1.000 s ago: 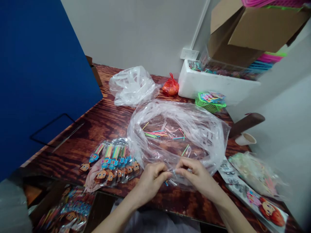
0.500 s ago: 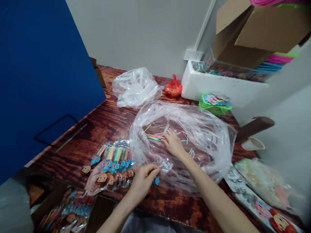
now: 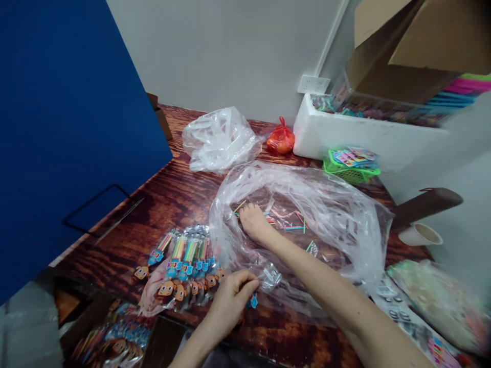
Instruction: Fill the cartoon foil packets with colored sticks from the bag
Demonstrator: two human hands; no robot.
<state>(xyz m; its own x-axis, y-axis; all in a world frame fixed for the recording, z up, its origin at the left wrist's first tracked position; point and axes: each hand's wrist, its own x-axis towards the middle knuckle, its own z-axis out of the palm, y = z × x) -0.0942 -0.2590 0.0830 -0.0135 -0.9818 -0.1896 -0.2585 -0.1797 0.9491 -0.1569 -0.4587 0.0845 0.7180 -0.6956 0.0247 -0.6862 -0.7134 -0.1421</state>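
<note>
My left hand pinches a clear plastic packet at the table's front edge; a bit of its blue card shows below the fingers. My right hand reaches into a large, spread-out clear plastic bag. Its fingers curl down over thin coloured sticks, whose ends peek out on both sides; the fingertips are hidden. More loose coloured sticks lie to the right in the bag. Left of my left hand, several filled packets with coloured sticks and monkey-face cards lie in an overlapping row.
Behind the bag are a crumpled clear bag, a red bag of round fruit, a white foam box and a green basket. A paper cup stands right. A blue panel borders the left; more packets lie below the table edge.
My right hand has moved left over the pile of sticks, its fingers now curled over them. My left hand keeps its hold on the packet. The view has shifted slightly.
</note>
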